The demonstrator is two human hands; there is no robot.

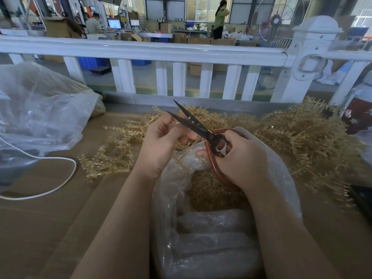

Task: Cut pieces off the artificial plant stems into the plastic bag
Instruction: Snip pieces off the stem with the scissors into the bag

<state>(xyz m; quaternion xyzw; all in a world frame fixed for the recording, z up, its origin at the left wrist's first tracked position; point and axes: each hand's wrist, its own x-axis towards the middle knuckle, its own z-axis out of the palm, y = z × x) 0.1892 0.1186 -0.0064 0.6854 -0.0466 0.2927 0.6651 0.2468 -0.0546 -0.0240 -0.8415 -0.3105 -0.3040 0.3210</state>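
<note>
Surface: brown cardboard worktop (50, 218), white railing (141, 51) behind.
Stems: pale gold artificial plant stems (302, 141) heaped beyond the hands.
Bag: clear plastic bag (281, 178) under the hands, cut bits inside.
Left hand (161, 146): pinching one stem at the blades.
Right hand (239, 158): gripping black scissors with red-brown handles (193, 121), blades apart.
Tip: keep the cut over the bag mouth, fingers clear.

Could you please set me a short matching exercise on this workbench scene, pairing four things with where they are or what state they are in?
Things:
1. scissors
2. plastic bag
3. white cord
4. left hand

States or places:
A. lies on the cardboard at the left
B. holds a stem
C. blades open, in the right hand
D. open below the hands, cut pieces inside

Pairs: 1-C, 2-D, 3-A, 4-B
</note>
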